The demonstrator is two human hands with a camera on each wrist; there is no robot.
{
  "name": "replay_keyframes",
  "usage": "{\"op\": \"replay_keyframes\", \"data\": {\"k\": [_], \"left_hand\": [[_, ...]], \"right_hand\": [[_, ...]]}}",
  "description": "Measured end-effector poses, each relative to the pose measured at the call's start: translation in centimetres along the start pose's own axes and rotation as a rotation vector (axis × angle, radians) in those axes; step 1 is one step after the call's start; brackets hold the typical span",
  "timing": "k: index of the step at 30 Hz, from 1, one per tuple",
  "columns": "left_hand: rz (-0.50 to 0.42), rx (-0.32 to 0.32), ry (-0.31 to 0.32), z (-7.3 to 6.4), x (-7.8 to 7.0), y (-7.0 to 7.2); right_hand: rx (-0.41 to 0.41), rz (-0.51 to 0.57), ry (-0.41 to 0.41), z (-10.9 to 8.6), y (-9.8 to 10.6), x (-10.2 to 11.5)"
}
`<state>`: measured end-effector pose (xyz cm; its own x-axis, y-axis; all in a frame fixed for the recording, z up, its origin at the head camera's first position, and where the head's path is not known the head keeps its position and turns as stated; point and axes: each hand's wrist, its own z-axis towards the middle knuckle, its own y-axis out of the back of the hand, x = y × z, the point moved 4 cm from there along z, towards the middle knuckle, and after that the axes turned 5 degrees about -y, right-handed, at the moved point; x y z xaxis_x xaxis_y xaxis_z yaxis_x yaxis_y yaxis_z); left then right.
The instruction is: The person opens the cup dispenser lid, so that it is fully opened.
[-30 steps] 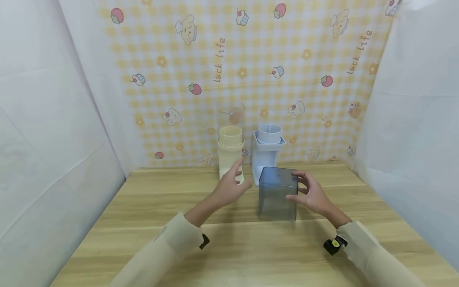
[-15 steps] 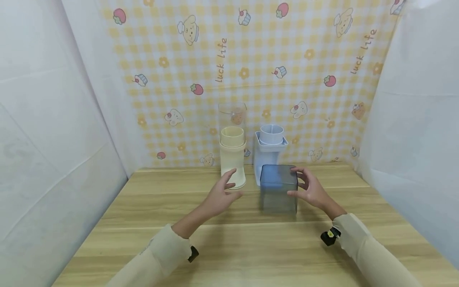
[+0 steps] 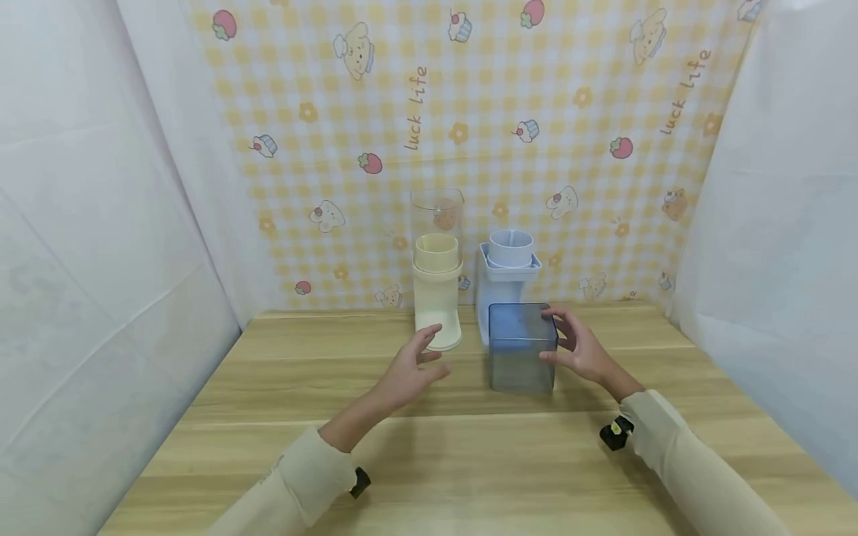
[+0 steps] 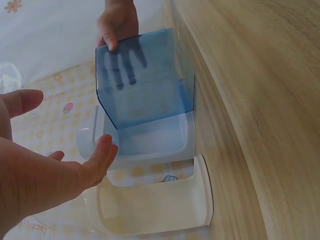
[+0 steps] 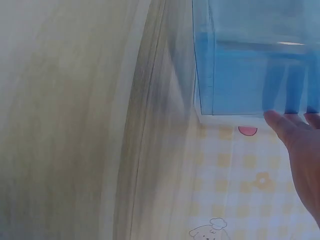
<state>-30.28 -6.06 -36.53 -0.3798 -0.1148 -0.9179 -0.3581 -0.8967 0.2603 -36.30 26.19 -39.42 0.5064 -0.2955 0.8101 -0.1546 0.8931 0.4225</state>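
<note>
Taking the blue stand (image 3: 499, 292) as my reference. Over the last second I'm seeing the tinted box (image 3: 523, 366) bringing its lower edge in toward the stand, while the left hand (image 3: 402, 378) is backing away to the stand's front left. I'm reading that as the right hand (image 3: 585, 359) doing the positioning alone, the left just standing by.

The tinted box is sitting directly in front of the blue stand, hiding part of its foot. I'm not able to tell whether the two are touching, or whether the box is bearing fully on the worktop (image 3: 496, 469).

Right fingers are pinching the box at its right side, thumb toward the front, the others showing through the wall. Left fingers are spread, slightly bent, holding nothing.

Materials: the box is looking like thin rigid clear plastic, squared, reading smoky grey from the head and blue from both wrists. The blue stand is showing smooth opaque plastic, with a squared tray carrying a round blue cup (image 3: 511, 251). Left of it the cream stand (image 3: 436, 298) is repeating that form rounder, a clear tube (image 3: 422, 212) rising around its cream cup (image 3: 436, 257). Behind the stand a checked backdrop (image 3: 375, 97) is hanging.
</note>
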Motion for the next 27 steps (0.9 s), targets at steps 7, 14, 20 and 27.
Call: {"op": "replay_keyframes", "data": {"k": [7, 14, 20, 27], "left_hand": [[-0.008, 0.011, 0.013, -0.3, 0.3, 0.2], [-0.003, 0.007, 0.024, -0.6, 0.4, 0.6], [0.013, -0.010, 0.033, -0.9, 0.3, 1.1], [0.053, -0.041, 0.020, -1.0, 0.8, 1.8]], "right_hand": [[0.018, -0.039, -0.001, 0.0, 0.5, -0.9], [0.043, -0.039, 0.037, 0.3, 0.8, -1.0], [0.054, -0.016, 0.058, 0.3, 0.8, -1.0], [-0.002, -0.070, 0.040, 0.5, 1.3, -0.5]]}}
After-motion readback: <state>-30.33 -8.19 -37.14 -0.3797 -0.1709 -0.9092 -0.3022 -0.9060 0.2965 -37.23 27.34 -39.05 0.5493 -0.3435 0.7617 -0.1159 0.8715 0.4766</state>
